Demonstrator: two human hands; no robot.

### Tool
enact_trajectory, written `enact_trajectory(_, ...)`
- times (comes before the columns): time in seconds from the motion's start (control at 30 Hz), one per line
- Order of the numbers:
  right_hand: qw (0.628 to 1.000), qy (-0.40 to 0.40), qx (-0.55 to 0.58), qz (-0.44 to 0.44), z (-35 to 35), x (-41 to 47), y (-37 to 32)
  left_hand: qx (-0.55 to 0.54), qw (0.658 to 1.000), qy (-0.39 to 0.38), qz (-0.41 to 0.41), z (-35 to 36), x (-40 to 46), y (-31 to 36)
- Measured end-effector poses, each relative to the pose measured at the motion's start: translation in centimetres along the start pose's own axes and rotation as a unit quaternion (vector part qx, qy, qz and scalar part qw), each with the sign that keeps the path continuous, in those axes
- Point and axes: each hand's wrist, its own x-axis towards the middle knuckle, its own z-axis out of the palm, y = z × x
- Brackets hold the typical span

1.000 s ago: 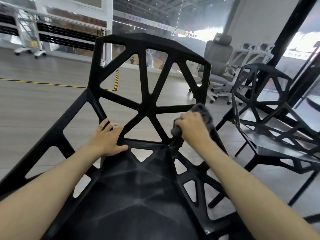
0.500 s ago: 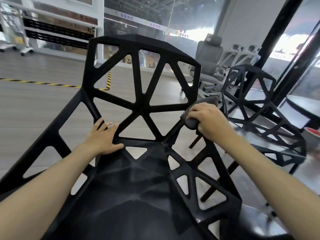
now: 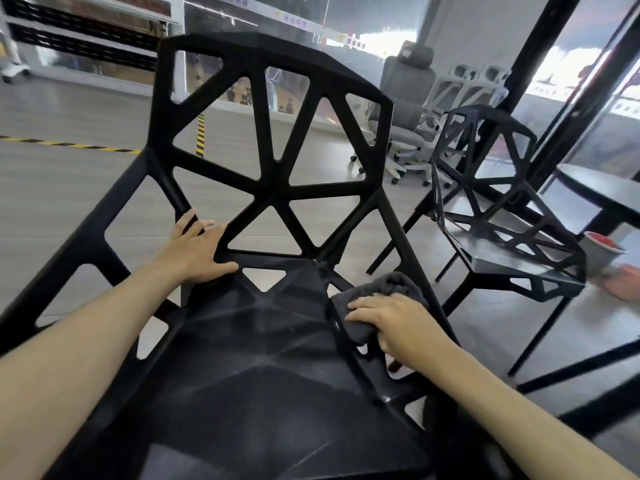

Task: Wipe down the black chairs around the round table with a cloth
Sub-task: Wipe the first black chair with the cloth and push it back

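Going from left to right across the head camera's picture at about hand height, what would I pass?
Left hand resting on the near chair → grey cloth under the right hand → second black chair → bowl on the floor.

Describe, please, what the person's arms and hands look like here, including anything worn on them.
Both forearms are bare as far as the frame shows, with no sleeve in view. The left hand and the right hand wear no gloves, and no watch, bracelet or ring is visible on either. Nothing is marked on them.
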Motion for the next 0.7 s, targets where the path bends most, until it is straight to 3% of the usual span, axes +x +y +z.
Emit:
enact_trajectory(0.2,0.986,0.083,-0.074,0.125,-1.0,-0.2,1.2,-0.007,1.000,0.006,0.001,0.6,0.6,-0.3)
enact_trajectory(0.37,0.995,-0.031,0.020,0.088,-0.7,0.6,-1.6,-0.004,1.000,0.009,0.003,0.8,0.7,-0.6)
enact_trajectory(0.47,0.989,-0.111,-0.017,0.098,-2.8,-1.4,-0.8,-0.002,1.000,0.015,0.005,0.7,0.5,-0.4)
enact_trajectory(0.6,0.985,-0.118,-0.041,0.118,-4.1,-5.3,-1.0,-0.002,1.000,0.013,0.007,0.9,0.6,-0.7)
enact_trajectory(0.7,0.987,-0.077,-0.062,0.124,-4.9,-7.4,-2.7,0.002,1.000,0.009,0.007,0.7,0.2,-0.6)
